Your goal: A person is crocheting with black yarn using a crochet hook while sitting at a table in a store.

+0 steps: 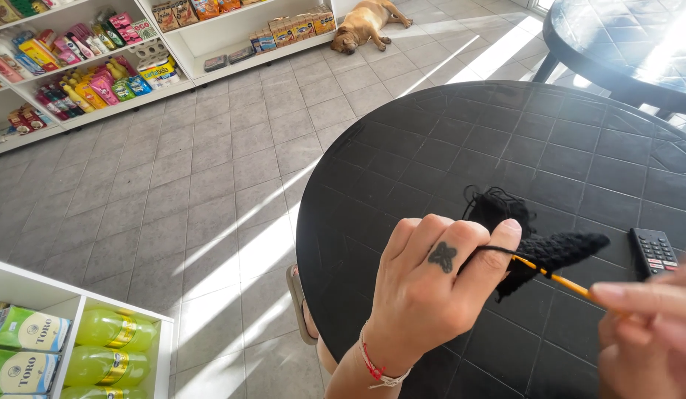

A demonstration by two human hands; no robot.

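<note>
Left hand (pixel 424 284) at six o'clock pinching black yarn strand (pixel 491 250), right hand (pixel 646 332) at four o'clock clamped on yellow crochet hook (pixel 561 281), black crocheted piece (pixel 535 247) over round black table (pixel 446 148), remote control (pixel 653 251) at three o'clock, tan dog (pixel 361 24) lying at twelve o'clock beside stocked white shelves (pixel 210 52).

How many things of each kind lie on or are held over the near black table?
Black crochet piece: 1
Yellow crochet hook: 1
Black yarn heap: 1
Remote control: 1
Total: 4
</note>
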